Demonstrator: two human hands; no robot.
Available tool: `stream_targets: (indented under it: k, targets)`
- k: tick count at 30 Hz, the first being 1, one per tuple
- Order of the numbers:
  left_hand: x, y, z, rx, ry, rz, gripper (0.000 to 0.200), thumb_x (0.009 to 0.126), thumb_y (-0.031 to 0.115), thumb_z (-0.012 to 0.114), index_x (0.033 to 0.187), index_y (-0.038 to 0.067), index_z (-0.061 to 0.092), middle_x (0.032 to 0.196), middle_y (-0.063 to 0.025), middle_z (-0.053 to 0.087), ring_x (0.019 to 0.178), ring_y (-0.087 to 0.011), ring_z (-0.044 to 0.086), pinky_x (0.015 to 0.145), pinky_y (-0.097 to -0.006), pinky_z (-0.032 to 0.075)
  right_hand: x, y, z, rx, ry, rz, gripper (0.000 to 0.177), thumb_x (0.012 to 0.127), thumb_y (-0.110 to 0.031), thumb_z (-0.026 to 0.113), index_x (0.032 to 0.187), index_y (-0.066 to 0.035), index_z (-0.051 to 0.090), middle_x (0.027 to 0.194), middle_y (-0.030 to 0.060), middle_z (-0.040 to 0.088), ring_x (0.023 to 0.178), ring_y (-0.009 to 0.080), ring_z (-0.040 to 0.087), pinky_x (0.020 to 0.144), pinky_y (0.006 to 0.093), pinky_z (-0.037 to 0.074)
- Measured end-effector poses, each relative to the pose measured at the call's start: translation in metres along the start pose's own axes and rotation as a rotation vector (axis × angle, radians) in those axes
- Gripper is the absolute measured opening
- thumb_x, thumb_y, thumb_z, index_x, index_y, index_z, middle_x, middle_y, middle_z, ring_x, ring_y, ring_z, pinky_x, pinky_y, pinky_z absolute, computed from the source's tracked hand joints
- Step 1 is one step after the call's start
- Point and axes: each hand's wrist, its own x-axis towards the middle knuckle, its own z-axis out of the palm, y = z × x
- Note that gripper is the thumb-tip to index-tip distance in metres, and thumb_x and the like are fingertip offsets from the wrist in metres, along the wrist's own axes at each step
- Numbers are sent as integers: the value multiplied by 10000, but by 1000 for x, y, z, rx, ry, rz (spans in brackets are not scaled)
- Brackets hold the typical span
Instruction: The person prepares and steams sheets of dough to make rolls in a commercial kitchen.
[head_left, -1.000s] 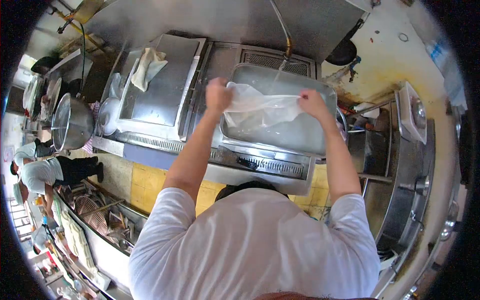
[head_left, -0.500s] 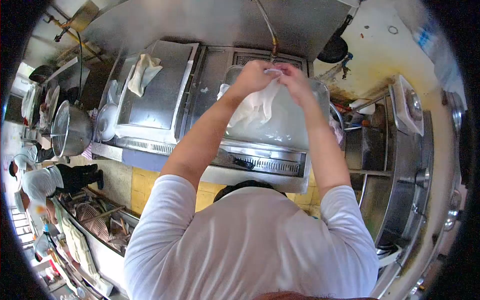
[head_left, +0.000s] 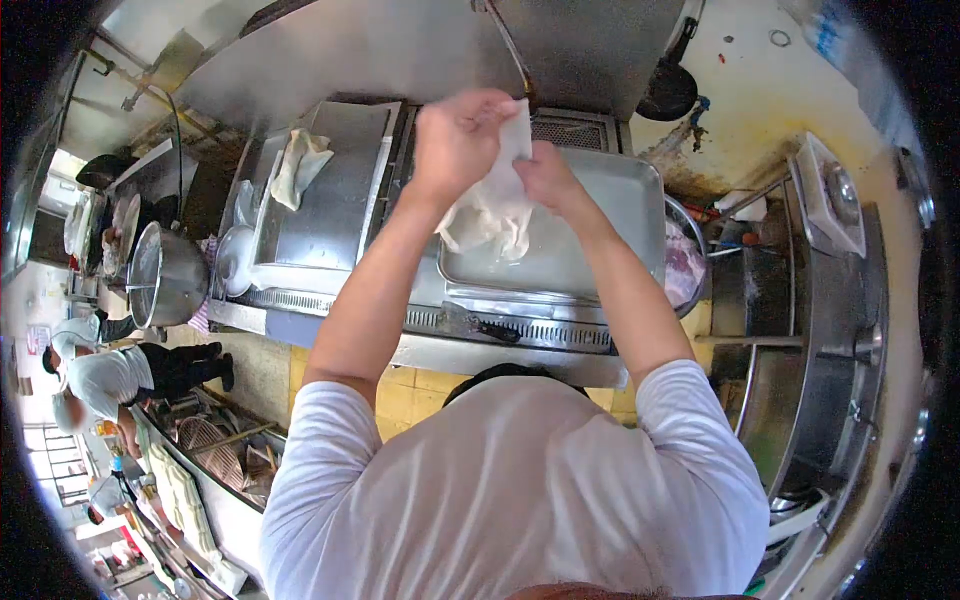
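Observation:
A wet white cloth hangs from my two hands over a rectangular metal tray holding a thin layer of cloudy liquid. My left hand, slightly blurred, grips the cloth near its top edge. Lower and to the right, my right hand is closed on the cloth's side, with a stretch of fabric pulled between the two. The loose lower folds hang down at the tray's left part. A second crumpled white cloth lies on the flat metal lid to the left.
A knife with a black handle lies along the counter's front edge. Right of the tray is a round bowl of raw meat. A large metal pot stands at left, with co-workers beyond. A black pan hangs on the wall.
My hands have moved apart, the left one up and leftward, stretching the cloth between them. The view has shifted slightly, showing more of the meat bowl.

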Motion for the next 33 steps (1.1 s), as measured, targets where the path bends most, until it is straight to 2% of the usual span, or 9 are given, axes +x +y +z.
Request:
stream_targets:
  k: [6,9,12,14,23,26,28,31,33]
  targets:
    - [19,37,-66,-39,378,195,158,912,160,708,936,6,734,827,-95,746,748,-131,670,708,-302,539,-12,107,-55,-163,-37,-12,240,883,-83,611,1078,8,718,922,139,748,878,225,699,796,367,532]
    - [14,-11,-51,-44,246,-168,260,920,241,713,966,-15,719,872,-112,744,769,-174,667,743,-330,537,1,177,-95,-459,-79,183,235,886,-85,626,1086,-12,725,950,123,754,918,211,703,795,362,536]
    - [-8,-81,14,26,-26,-233,344,895,333,722,983,1,723,930,-212,723,851,-338,701,799,-410,538,-6,99,-75,-303,144,-131,242,872,-116,651,1081,-14,719,986,119,753,923,226,704,791,361,533]
    - [-21,-71,45,22,-94,-218,293,905,297,709,978,14,727,930,-202,725,859,-321,712,802,-396,544,0,52,-43,335,74,-226,290,853,-173,680,1085,-1,706,1016,150,742,926,263,700,821,368,527]
    - [-2,-86,-24,11,154,-251,140,917,137,706,978,20,753,911,-136,760,800,-199,716,751,-336,554,-2,205,-101,-659,19,-43,228,828,-129,592,980,-9,711,816,157,703,843,181,694,775,373,547]
    - [-24,-84,18,20,126,-110,120,891,121,718,973,45,761,898,-153,755,814,-226,729,748,-353,559,13,110,-84,-620,-106,-92,229,832,-135,607,991,-6,708,841,162,715,884,179,702,790,370,549]
    - [-36,-71,44,82,-39,73,134,902,110,704,985,15,749,906,-137,760,805,-203,726,737,-332,561,12,51,-29,97,89,-319,239,856,-98,562,1009,13,708,939,232,722,841,322,689,815,389,540]
    - [-24,-57,24,17,4,124,129,884,103,721,984,28,755,901,-127,762,797,-195,731,732,-332,563,-14,-5,-20,-134,-150,-4,238,857,-104,568,1016,8,706,941,229,723,854,340,690,832,398,539]
    - [-10,-45,-24,128,99,22,123,890,86,720,995,29,751,897,-119,760,779,-178,712,720,-322,551,11,119,-32,-501,143,-290,218,828,-92,586,984,-34,727,858,182,719,814,248,695,721,402,532]
